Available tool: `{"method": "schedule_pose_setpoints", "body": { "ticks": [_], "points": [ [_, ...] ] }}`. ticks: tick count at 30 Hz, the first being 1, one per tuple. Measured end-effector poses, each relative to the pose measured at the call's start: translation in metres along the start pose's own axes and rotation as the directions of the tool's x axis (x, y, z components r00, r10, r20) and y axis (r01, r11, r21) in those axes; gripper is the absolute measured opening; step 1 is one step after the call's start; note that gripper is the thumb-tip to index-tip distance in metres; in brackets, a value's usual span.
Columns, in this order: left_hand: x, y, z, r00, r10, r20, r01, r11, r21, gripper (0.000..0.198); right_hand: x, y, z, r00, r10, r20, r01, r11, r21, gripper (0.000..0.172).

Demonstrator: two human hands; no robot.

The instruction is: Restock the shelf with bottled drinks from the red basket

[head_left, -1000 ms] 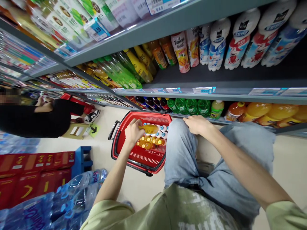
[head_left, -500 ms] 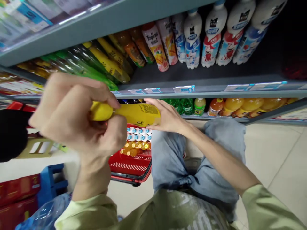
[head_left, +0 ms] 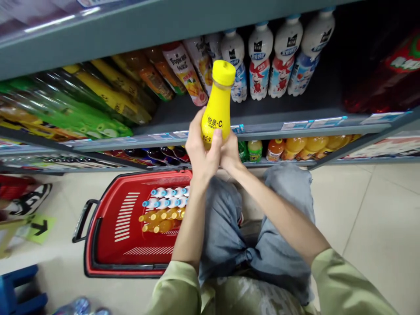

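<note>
A yellow drink bottle (head_left: 218, 107) with a yellow cap stands nearly upright before the shelf, its label facing me. My left hand (head_left: 202, 146) is closed around its lower left side, the thumb across the front. From the right, my right hand (head_left: 230, 151) grips the base; its fingers are partly hidden behind the bottle and the left hand. Just behind the bottle, on the shelf, are white bottles with blue caps (head_left: 260, 61) and a Tropicana bottle (head_left: 185, 72). Similar yellow bottles (head_left: 108, 94) lean further left on that shelf.
A red shopping basket (head_left: 108, 232) on the floor at left holds white blue-capped bottles and orange drinks (head_left: 160, 221). The grey shelf edge (head_left: 278, 131) runs across ahead. Orange bottles (head_left: 295, 148) fill the lower shelf. A blue stool (head_left: 24, 288) and someone's shoe (head_left: 31, 199) are at left.
The yellow bottle has turned from lying sideways to nearly upright and moved right and up. My left hand has shifted from its cap to its lower body. More of the basket shows.
</note>
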State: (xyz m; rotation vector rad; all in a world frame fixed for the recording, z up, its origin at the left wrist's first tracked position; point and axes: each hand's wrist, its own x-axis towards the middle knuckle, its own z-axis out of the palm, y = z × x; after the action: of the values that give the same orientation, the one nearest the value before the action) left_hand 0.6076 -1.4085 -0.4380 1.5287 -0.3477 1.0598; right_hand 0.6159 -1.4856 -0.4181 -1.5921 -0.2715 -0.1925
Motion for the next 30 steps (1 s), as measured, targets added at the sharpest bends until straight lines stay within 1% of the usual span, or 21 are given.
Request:
{"method": "schedule_pose_setpoints", "body": {
  "ticks": [1,3,6,8,10,13,15,17,20,22,25,27,30],
  "points": [
    [-0.004,-0.007,0.006,0.999,-0.033,-0.019,0.033,0.999,-0.030,0.070,0.003,0.002,-0.001,0.999,-0.020,-0.036,0.021,0.999,0.031,0.048],
    [-0.012,-0.016,0.017,0.991,-0.103,-0.081,0.094,0.990,-0.107,0.066,0.007,0.005,-0.003,0.996,-0.044,-0.081,0.047,0.998,0.037,0.048],
    [-0.025,-0.019,0.024,0.967,-0.186,-0.173,0.153,0.970,-0.190,0.057,0.007,0.003,-0.003,0.999,-0.023,-0.050,0.026,0.998,0.062,0.050],
    [-0.032,-0.016,0.024,0.957,-0.193,-0.217,0.150,0.969,-0.198,0.052,0.004,0.000,-0.001,1.000,0.001,-0.008,0.000,0.993,0.117,0.049],
    [-0.037,-0.012,0.023,0.959,-0.159,-0.235,0.116,0.975,-0.189,0.050,0.003,-0.004,0.002,0.999,0.032,-0.012,-0.030,0.983,0.183,0.045],
    [-0.041,-0.008,0.022,0.981,-0.052,-0.185,0.016,0.981,-0.194,0.054,0.004,-0.012,0.003,0.991,0.084,-0.104,-0.057,0.969,0.242,0.043],
    [-0.044,-0.006,0.024,0.989,-0.016,-0.144,-0.019,0.970,-0.241,0.052,0.007,-0.018,-0.001,0.983,0.094,-0.159,-0.054,0.969,0.242,0.045],
    [-0.047,-0.005,0.029,0.993,-0.055,-0.106,0.016,0.942,-0.336,0.050,0.012,-0.023,-0.007,0.976,0.082,-0.201,-0.033,0.972,0.232,0.050],
    [-0.050,-0.006,0.035,0.989,-0.145,-0.022,0.117,0.871,-0.478,0.055,0.019,-0.027,-0.020,0.970,0.025,-0.243,0.019,0.984,0.175,0.058],
    [-0.051,-0.006,0.038,0.983,-0.181,0.020,0.165,0.839,-0.519,0.060,0.022,-0.028,-0.029,0.974,-0.030,-0.224,0.053,0.994,0.095,0.065],
    [-0.052,-0.007,0.040,0.979,-0.200,0.046,0.194,0.827,-0.528,0.066,0.024,-0.028,-0.039,0.982,-0.082,-0.171,0.083,0.997,-0.004,0.072],
    [-0.052,-0.007,0.041,0.978,-0.202,0.049,0.197,0.828,-0.526,0.068,0.022,-0.028,-0.039,0.982,-0.093,-0.167,0.090,0.996,-0.026,0.071],
    [-0.053,-0.007,0.042,0.974,-0.225,0.033,0.207,0.815,-0.541,0.069,0.015,-0.028,-0.031,0.976,-0.080,-0.204,0.085,0.996,0.013,0.063]
  ]
}}
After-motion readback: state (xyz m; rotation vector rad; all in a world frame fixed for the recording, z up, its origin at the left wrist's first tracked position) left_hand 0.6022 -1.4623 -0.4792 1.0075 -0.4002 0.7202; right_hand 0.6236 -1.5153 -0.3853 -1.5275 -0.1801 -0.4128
